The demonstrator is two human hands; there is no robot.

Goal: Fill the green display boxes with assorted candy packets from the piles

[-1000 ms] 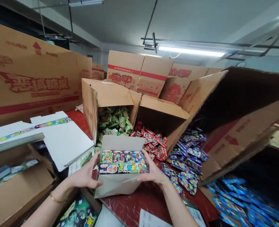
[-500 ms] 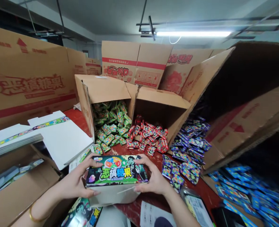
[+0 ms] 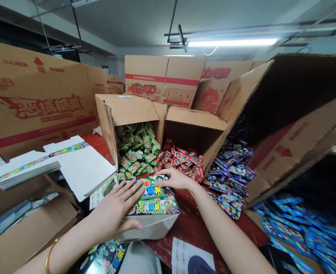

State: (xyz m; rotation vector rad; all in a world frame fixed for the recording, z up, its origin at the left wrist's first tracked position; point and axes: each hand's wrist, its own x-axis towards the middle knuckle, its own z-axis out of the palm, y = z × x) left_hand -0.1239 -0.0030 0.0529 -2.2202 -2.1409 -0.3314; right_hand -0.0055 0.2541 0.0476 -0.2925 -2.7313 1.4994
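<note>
"恶搞糖果" is printed on the lid and front of the small box [image 3: 153,205], which is set at the near edge of the red table [image 3: 190,228]. The lid is pressed by the left hand [image 3: 116,213], its grip spread flat. The box's far edge is touched by the right hand [image 3: 175,179], its grip loose, with nothing pinched. The same words are read in red on the big carton [image 3: 42,102] left of the box. Behind the box, green packets [image 3: 136,152] are spilled from a tipped carton [image 3: 128,108], with red packets [image 3: 182,160] beside them. Blue packets [image 3: 230,171] are heaped to the right of the box.
</note>
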